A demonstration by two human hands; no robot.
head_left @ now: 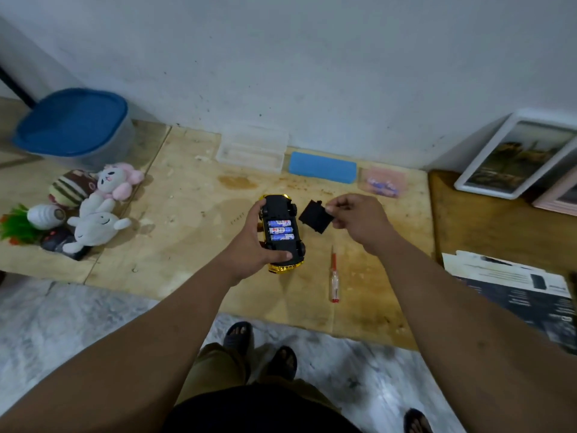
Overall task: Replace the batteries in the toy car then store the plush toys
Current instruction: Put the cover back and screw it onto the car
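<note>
The left hand (253, 245) grips the car (282, 234) upside down over the middle of the table (175, 245), fingers and thumb curled round its black underside. The right hand (352, 218) pinches the black cover (313, 216) by one edge, just right of the car and clear of it. The battery bay lies open, with three batteries (281, 230) seated side by side in it.

So the cover is off. Whether the cells in the bay are the old set or the new one cannot be told from here. If old, they must come out and fresh ones go in; if new, the cover only needs fitting back and fastening. A screwdriver (334, 276) lies on the table near and right of the car, ready for that. At the far edge, a small clear box (382, 182) holds what may be more cells, too blurred to be sure.

The second half of the task looks untouched. The plush toys (96, 207) lie in a heap at the left of the table, and a bin (75, 126) with a blue lid stands just beyond them, lid on. That is probably where they belong.
</note>
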